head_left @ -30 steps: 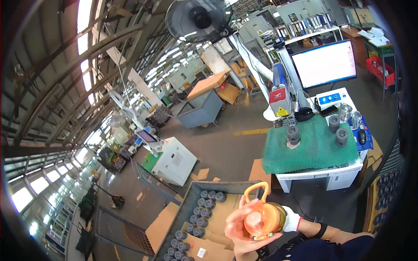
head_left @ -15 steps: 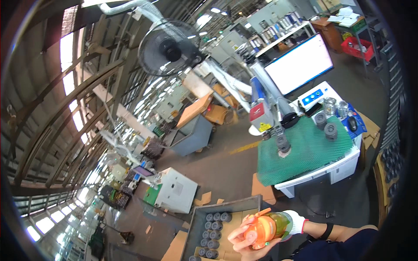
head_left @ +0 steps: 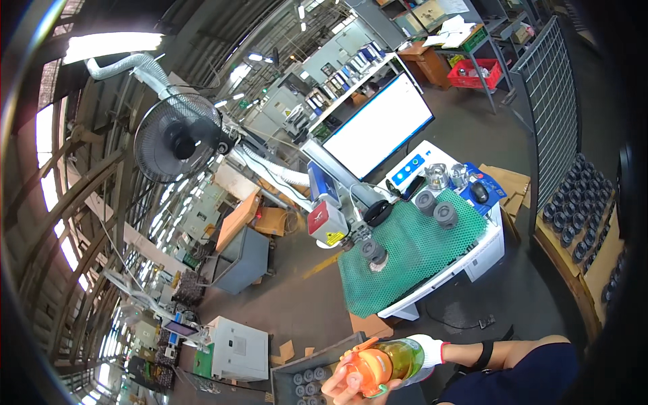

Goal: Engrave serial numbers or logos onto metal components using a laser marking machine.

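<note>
Nearest, before the near edge of the green mat (head_left: 415,266) and apart from it, a green bottle (head_left: 403,358) with an orange lid (head_left: 372,370) is held in both hands; its body is grasped by the gloved right hand (head_left: 427,354), and its lid end is gripped by the fingers of the bare left hand (head_left: 343,386). The taking up of the bottle is judged complete; the lid is seen at its end, but whether it is tight or loosened cannot be told; release of the bottle is judged outstanding. Nearer than the mat and to its left, grey cylinders (head_left: 311,389) are stood in a grey bin (head_left: 325,354). On the mat, which is spread over a white bench (head_left: 491,248), one grey cylinder (head_left: 372,251) is placed beneath a red-and-blue machine head (head_left: 326,219); two more cylinders (head_left: 445,214) are stood toward the mat's far edge; all three are left unhandled, and whether any is finished cannot be determined. Right of the mat, dark cylinders (head_left: 570,217) are arranged in rows; beyond the mat, a lit monitor (head_left: 378,128) is mounted.
</note>
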A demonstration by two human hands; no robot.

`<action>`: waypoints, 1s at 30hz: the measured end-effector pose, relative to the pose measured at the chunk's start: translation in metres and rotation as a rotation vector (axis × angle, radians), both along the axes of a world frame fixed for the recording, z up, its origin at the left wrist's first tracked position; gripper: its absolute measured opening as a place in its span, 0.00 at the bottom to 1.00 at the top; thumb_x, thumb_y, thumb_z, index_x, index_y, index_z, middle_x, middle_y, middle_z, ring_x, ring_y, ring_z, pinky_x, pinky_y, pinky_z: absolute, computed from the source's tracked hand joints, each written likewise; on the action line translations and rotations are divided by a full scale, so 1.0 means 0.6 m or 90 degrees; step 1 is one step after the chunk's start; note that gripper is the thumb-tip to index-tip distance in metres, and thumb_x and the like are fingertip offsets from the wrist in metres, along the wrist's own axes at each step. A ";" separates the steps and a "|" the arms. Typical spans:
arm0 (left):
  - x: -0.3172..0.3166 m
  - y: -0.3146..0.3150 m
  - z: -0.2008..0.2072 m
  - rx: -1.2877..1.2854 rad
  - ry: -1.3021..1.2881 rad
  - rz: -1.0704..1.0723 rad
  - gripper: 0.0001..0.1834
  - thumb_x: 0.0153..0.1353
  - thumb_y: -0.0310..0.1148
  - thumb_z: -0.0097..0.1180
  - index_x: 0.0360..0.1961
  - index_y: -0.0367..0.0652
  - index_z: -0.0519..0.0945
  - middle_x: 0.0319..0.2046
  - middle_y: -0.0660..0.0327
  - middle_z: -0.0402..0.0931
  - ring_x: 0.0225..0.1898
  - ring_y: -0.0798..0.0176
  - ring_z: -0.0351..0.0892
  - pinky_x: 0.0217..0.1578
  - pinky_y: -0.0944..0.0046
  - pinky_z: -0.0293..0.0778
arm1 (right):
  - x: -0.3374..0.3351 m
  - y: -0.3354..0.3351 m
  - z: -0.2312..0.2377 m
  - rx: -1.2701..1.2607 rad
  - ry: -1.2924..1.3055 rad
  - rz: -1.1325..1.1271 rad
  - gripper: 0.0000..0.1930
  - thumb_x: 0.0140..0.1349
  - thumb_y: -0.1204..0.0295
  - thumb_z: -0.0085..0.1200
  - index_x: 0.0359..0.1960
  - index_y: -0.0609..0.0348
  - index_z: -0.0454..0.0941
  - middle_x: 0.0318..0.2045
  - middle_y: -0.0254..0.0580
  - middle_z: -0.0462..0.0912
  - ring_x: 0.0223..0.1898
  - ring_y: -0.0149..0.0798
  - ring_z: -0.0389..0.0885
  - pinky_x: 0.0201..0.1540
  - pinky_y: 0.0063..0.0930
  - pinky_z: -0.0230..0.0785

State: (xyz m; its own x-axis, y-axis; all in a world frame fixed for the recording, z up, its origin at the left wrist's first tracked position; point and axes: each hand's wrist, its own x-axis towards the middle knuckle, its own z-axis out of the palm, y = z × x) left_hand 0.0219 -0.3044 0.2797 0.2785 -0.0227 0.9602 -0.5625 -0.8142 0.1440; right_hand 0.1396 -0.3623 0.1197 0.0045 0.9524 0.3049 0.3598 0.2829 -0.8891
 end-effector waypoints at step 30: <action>0.041 0.037 -0.007 -0.288 0.293 0.172 0.43 0.59 0.58 0.61 0.67 0.36 0.69 0.72 0.36 0.55 0.72 0.34 0.60 0.68 0.40 0.61 | 0.134 0.033 0.010 -0.065 -0.222 -0.047 0.32 0.50 0.36 0.65 0.44 0.50 0.83 0.36 0.46 0.87 0.39 0.56 0.84 0.43 0.43 0.76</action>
